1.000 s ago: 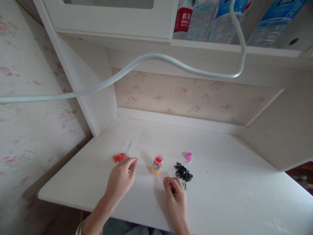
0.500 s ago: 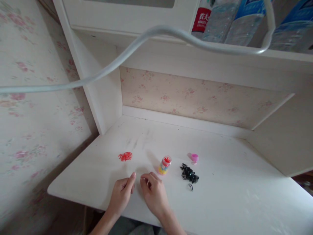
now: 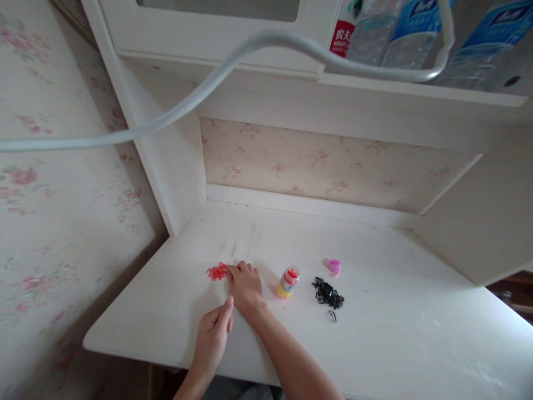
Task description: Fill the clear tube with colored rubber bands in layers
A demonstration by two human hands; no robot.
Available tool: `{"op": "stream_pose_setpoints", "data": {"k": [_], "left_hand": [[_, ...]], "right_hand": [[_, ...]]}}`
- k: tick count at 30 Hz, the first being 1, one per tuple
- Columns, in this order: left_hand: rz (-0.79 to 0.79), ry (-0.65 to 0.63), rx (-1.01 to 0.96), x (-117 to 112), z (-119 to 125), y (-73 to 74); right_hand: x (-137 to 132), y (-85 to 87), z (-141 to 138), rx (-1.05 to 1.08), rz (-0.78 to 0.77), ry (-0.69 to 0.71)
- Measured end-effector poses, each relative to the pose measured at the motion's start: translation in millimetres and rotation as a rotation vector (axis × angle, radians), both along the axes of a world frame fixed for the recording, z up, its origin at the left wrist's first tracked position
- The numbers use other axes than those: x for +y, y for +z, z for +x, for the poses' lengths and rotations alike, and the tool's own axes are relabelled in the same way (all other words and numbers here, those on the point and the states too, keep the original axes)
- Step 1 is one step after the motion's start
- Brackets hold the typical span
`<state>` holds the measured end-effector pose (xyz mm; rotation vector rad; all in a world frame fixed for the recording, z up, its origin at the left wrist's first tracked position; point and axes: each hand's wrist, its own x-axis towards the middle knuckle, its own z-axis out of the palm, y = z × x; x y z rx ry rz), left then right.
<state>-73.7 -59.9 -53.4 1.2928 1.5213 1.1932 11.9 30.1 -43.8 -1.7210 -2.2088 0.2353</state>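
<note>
My right hand (image 3: 246,286) reaches over to a small pile of red rubber bands (image 3: 216,271), its fingers curled and the tips pressed to the pile's right edge. My left hand (image 3: 214,328) is held closed just in front, thumb up against the bent fingers; whatever lies inside it is hidden. Right of my hands stands a small clear jar (image 3: 288,282), uncapped, with red bands at the top and yellow ones below. Further right are a heap of black rubber bands (image 3: 328,294), a single black band (image 3: 332,316) apart from it, and a pink cap (image 3: 334,266).
The white desk (image 3: 395,339) has a back panel and side walls. Above it, a shelf (image 3: 375,83) carries several plastic bottles (image 3: 416,33). A thick white cable (image 3: 200,91) crosses the upper view. Flowered wallpaper (image 3: 37,222) covers the left wall.
My right hand has moved left and forward, from beside the jar to the red rubber bands. My left hand stays closed in nearly the same place. The view has shifted slightly.
</note>
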Motion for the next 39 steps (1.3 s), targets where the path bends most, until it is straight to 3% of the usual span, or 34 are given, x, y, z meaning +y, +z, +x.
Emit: {"op": "stream_pose_setpoints", "data": {"k": [13,24,28,31,33,36,39], "left_hand": [[-0.011,-0.058,0.025,0.6,1.2,-0.9],[-0.02,-0.057,0.026,0.8,1.7,3.5],[-0.015,-0.042,-0.019,2.2,0.8,-1.7],[-0.019,0.004,-0.082,1.5,-0.3,-7.0],[-0.025,0.026,-0.121,-0.3,-1.0,-9.0],[-0.024,0.017,-0.136,-2.7,-1.3,-9.3],[-0.013,-0.011,-0.101,-2.5,-0.3,-8.1]], "right_hand": [[-1.2,-2.8,0.0,0.011,0.004,-0.011],[-9.2,0.1,9.8,0.177,0.033,-0.038],[-39.1,21.8,15.2,0.392,0.121,0.021],[-66.7,54.1,25.8,0.695,0.269,0.042],[-80.0,77.2,39.4,0.748,0.37,0.036],[-83.7,100.5,69.5,0.737,0.543,-0.048],[-70.7,102.4,101.7,0.752,0.591,-0.168]]}}
